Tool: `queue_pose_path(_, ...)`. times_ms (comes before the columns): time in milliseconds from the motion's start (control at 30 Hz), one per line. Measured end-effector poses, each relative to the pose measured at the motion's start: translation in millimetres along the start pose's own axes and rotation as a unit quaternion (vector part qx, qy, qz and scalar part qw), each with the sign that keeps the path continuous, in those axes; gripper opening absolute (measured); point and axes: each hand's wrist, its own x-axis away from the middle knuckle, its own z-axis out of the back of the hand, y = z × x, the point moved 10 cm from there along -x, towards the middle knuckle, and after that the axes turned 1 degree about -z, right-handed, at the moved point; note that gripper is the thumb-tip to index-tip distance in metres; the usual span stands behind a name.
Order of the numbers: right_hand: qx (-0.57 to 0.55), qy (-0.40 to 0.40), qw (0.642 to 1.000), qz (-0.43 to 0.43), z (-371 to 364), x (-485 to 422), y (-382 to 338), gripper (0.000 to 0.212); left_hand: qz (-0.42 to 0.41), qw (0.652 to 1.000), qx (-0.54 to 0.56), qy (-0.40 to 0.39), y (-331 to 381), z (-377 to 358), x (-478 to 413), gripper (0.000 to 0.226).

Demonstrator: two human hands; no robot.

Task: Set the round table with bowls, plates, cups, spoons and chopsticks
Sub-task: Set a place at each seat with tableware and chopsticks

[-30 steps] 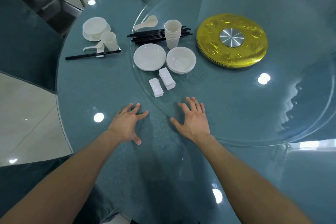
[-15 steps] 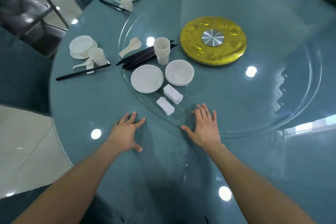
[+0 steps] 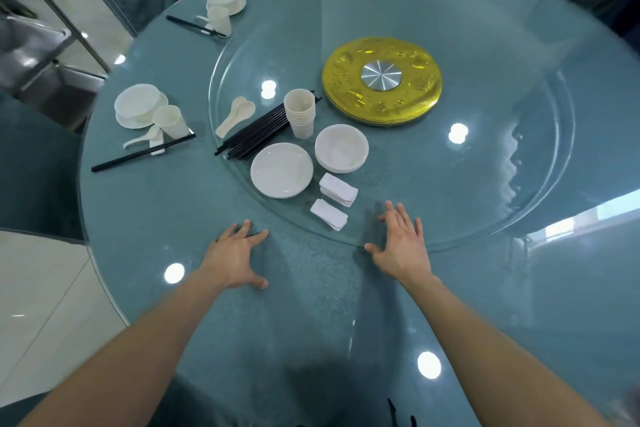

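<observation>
Rested left hand [image 3: 235,260] open on table [image 3: 311,322], right hand [image 3: 401,246] open on glass turntable [image 3: 450,191], both empty. Probably called for slow turning, sparing cup stack [image 3: 300,113].

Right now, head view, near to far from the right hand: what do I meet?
Right hand → nearer white rectangular chopstick rests → farther stack of white rests → stack of white round bowls → gold round disc with silver centre.

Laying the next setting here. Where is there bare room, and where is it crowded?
Bare tabletop lies between the left hand and right hand, back to the near edge. Crowded just beyond, on the glass turntable: plate, bowls, chopstick rests, chopsticks, cups.
</observation>
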Motion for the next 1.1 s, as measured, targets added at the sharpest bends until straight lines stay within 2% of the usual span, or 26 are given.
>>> queue_pose_path(100, -0.014, -0.001, 1.0, -0.014, 3, 2, 6, 0.08, 0.016, 0.993, 0.104, 0.055, 1, 18, -8, 0.083)
queue_pose_path(167, -0.017, -0.008, 1.0, -0.016, 4, 2, 10, 0.089, 0.049, 0.965, 0.225, 0.124, 2, 34, -12, 0.052)
queue_pose_path(233, -0.021, -0.022, 0.999, -0.019, 5, 0, 15, 0.095, 0.067, 0.931, 0.313, 0.174, 9, 45, -17, 0.036)
queue_pose_path(367, -0.037, -0.032, 0.998, -0.035, 10, -3, 28, 0.106, 0.07, 0.912, 0.351, 0.202, 27, 55, -32, 0.032)
queue_pose_path(433, -0.05, -0.029, 0.998, -0.038, 13, -2, 35, 0.105, 0.108, 0.886, 0.399, 0.211, 23, 55, -39, 0.037)
queue_pose_path(533, -0.058, -0.018, 0.997, -0.044, 17, 2, 46, 0.093, 0.179, 0.824, 0.498, 0.202, 17, 48, -45, 0.043)
queue_pose_path(633, -0.06, -0.006, 0.997, -0.05, 23, 6, 59, 0.079, 0.204, 0.801, 0.533, 0.181, 19, 45, -52, 0.045)
queue_pose_path(733, -0.073, 0.007, 0.996, -0.06, 27, 12, 69, 0.067, 0.21, 0.796, 0.542, 0.168, 23, 42, -58, 0.039)
queue_pose_path(1000, -0.092, 0.033, 0.99, -0.097, 35, 23, 91, 0.068, 0.192, 0.787, 0.565, 0.157, 43, 38, -58, 0.021)
queue_pose_path(1100, -0.094, 0.036, 0.99, -0.1, 37, 24, 93, 0.067, 0.182, 0.801, 0.546, 0.161, 48, 42, -56, 0.015)
